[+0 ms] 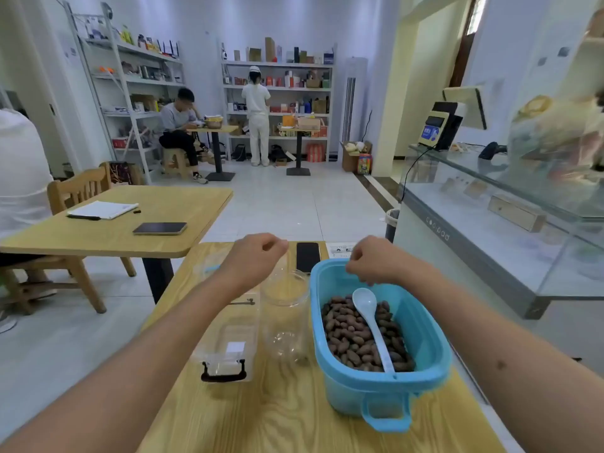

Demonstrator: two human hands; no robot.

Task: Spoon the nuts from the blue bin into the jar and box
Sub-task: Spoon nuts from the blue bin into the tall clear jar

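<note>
Bare, both hands hover over the far half of the worktop (pixel 294 416), fingers loosely curled, nothing held in either. Right hand (pixel 372 261) sits above the far rim of the blue bin (pixel 421 341); left hand (pixel 253 256) is beyond the clear jar (pixel 286 318) and over the far end of the clear box (pixel 228 341).

White spoon (pixel 372 325) lies on the nuts (pixel 353 341) inside the bin, bowl at the far end just below the right hand's fingertips, handle running toward the person and resting near the bin's near rim. Long axis: far-to-near, slightly angled right.

Judgement: right hand is clearly nearer the spoon; it would likely need to draw back toward the handle to take it. Jar stands just left of the bin, box just left of the jar, so each load travels leftward. Both containers look empty, apart from perhaps a bit in the jar's bottom; spooning appears not yet begun.
</note>
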